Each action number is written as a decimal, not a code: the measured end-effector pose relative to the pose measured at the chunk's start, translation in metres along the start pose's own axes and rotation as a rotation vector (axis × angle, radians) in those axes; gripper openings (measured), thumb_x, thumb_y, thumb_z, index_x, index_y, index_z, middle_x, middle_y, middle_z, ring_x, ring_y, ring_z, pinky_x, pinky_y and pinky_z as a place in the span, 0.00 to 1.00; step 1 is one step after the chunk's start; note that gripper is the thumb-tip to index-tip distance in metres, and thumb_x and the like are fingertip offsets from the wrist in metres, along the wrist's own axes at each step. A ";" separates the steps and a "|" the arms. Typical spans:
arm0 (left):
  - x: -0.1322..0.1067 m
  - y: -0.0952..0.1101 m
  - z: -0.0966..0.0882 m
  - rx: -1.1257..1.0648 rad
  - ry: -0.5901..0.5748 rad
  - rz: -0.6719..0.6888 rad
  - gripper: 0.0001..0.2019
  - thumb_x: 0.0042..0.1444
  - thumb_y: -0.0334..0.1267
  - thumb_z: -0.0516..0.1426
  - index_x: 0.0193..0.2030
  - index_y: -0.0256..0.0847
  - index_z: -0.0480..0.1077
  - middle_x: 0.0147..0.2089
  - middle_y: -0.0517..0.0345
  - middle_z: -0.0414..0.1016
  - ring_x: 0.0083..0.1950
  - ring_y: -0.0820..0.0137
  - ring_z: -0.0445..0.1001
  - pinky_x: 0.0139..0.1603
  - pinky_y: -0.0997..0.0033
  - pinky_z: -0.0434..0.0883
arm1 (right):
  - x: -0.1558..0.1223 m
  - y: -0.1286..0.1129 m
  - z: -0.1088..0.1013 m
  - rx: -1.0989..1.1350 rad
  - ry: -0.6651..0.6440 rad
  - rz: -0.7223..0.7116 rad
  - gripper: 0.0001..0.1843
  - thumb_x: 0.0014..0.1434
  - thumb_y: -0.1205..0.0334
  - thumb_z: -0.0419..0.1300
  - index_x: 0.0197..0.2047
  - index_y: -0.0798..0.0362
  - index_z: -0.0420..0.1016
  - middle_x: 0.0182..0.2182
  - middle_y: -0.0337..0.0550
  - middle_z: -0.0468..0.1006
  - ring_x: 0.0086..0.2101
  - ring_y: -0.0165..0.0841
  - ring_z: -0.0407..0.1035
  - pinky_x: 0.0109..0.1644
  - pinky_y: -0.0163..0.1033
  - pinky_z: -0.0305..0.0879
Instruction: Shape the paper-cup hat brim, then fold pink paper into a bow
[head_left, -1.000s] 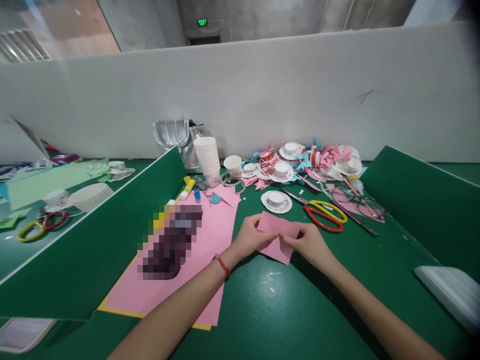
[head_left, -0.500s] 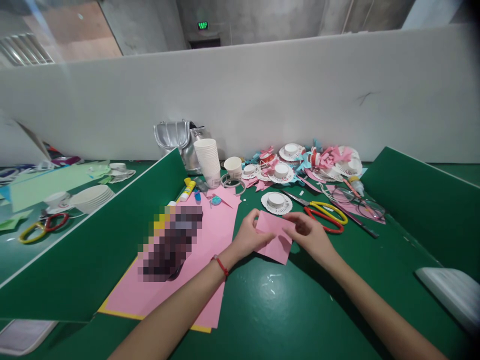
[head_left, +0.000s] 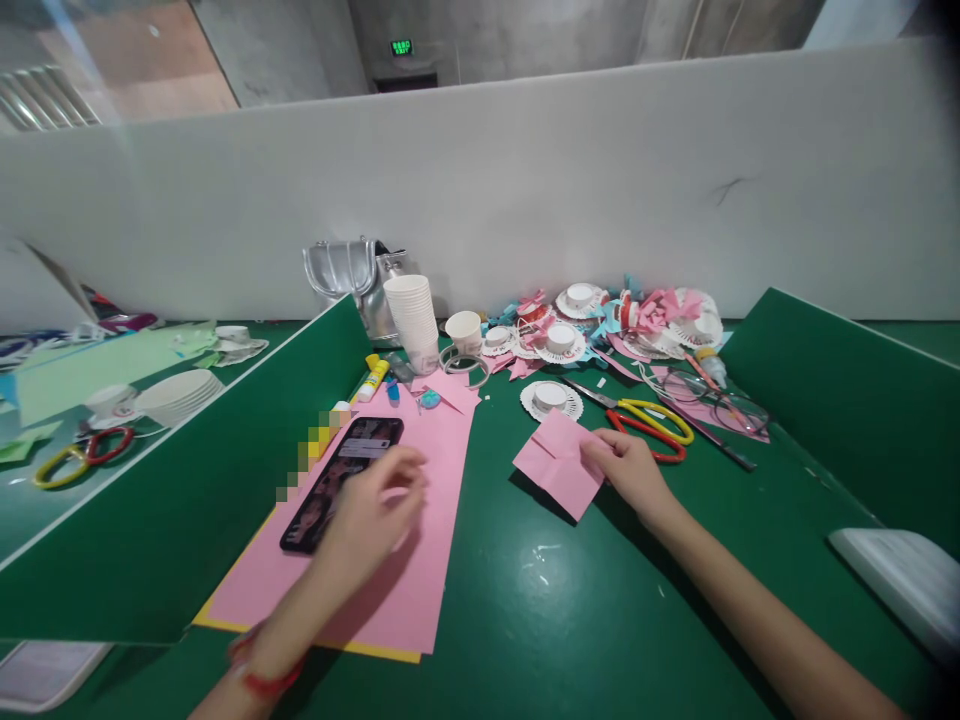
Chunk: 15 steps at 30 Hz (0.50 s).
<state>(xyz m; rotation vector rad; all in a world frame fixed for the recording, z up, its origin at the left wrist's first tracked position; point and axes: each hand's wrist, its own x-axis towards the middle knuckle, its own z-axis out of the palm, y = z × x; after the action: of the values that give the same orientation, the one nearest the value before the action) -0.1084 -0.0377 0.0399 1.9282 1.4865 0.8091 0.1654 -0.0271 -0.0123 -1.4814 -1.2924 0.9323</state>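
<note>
A creased square of pink paper [head_left: 561, 465] is pinched at its right side by my right hand [head_left: 630, 470], with the thumb on top. Above the pink sheets [head_left: 409, 590] on the left is my left hand [head_left: 379, 510], slightly blurred, its fingers loosely bent and apart with nothing in them. It covers part of the right side of a black phone [head_left: 379, 432] whose screen is lit. Just beyond the paper square, a small white cut paper hat shape [head_left: 551, 400] lies beside scissors [head_left: 651, 428] with yellow and red handles.
Stacked paper cups [head_left: 412, 325], a single cup [head_left: 463, 332] and a silver bag [head_left: 351, 280] stand at the back. Pink, blue and white paper pieces [head_left: 652, 318] are heaped behind the scissors. Glasses [head_left: 739, 412] lie on the right. Green dividers [head_left: 225, 440] flank the workspace. A glue stick [head_left: 373, 380] lies left.
My left hand has let go of the pink paper square and moved left over the phone. My right hand keeps the square, which has turned slightly and shows its crease.
</note>
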 end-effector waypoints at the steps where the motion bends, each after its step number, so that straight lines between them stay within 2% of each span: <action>1: -0.008 -0.006 -0.018 0.192 0.078 0.009 0.07 0.50 0.38 0.49 0.34 0.40 0.63 0.33 0.55 0.71 0.34 0.66 0.70 0.36 0.67 0.66 | 0.000 0.000 0.000 0.006 0.002 0.004 0.12 0.45 0.59 0.52 0.16 0.54 0.60 0.14 0.32 0.58 0.18 0.25 0.51 0.21 0.31 0.47; 3: -0.019 -0.020 -0.047 0.509 0.162 0.049 0.10 0.51 0.41 0.48 0.31 0.40 0.67 0.35 0.52 0.70 0.38 0.62 0.68 0.40 0.63 0.64 | 0.000 0.000 0.002 0.016 0.009 0.013 0.12 0.45 0.57 0.52 0.16 0.54 0.60 0.14 0.33 0.58 0.18 0.25 0.52 0.21 0.31 0.47; 6: -0.025 -0.040 -0.065 0.723 0.028 0.067 0.17 0.53 0.44 0.44 0.30 0.41 0.71 0.37 0.50 0.70 0.39 0.60 0.68 0.40 0.63 0.64 | 0.000 0.001 0.002 0.022 0.016 0.023 0.13 0.44 0.55 0.52 0.16 0.53 0.61 0.14 0.33 0.58 0.17 0.26 0.52 0.20 0.32 0.46; 8: -0.019 -0.047 -0.062 0.847 -0.012 0.086 0.19 0.54 0.45 0.43 0.36 0.41 0.72 0.41 0.47 0.69 0.41 0.58 0.67 0.40 0.61 0.64 | 0.001 0.002 0.002 0.020 0.018 0.025 0.13 0.44 0.54 0.53 0.15 0.53 0.61 0.14 0.33 0.58 0.17 0.26 0.52 0.20 0.32 0.46; 11: 0.000 -0.040 -0.049 1.006 -0.002 0.085 0.22 0.54 0.46 0.43 0.45 0.36 0.69 0.38 0.42 0.68 0.40 0.54 0.66 0.37 0.58 0.64 | 0.001 0.003 0.002 0.015 0.021 0.027 0.14 0.44 0.54 0.53 0.15 0.53 0.59 0.13 0.32 0.56 0.17 0.25 0.51 0.20 0.31 0.46; 13: 0.012 -0.024 -0.042 0.981 0.042 0.075 0.23 0.53 0.48 0.44 0.45 0.33 0.67 0.38 0.40 0.67 0.41 0.53 0.65 0.37 0.57 0.64 | 0.001 0.004 0.002 0.012 0.021 0.027 0.14 0.45 0.55 0.53 0.15 0.53 0.60 0.13 0.32 0.56 0.17 0.25 0.50 0.20 0.31 0.46; 15: 0.018 -0.006 -0.037 0.773 0.043 0.116 0.22 0.52 0.48 0.45 0.44 0.34 0.67 0.41 0.41 0.68 0.43 0.54 0.65 0.41 0.57 0.63 | 0.001 0.004 0.002 0.010 0.020 0.026 0.13 0.45 0.56 0.53 0.16 0.53 0.60 0.14 0.31 0.56 0.17 0.25 0.51 0.20 0.31 0.46</action>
<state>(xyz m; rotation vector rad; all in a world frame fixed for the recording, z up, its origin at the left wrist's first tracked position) -0.1360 -0.0166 0.0618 2.5691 1.9077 0.3260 0.1650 -0.0259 -0.0164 -1.4991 -1.2555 0.9374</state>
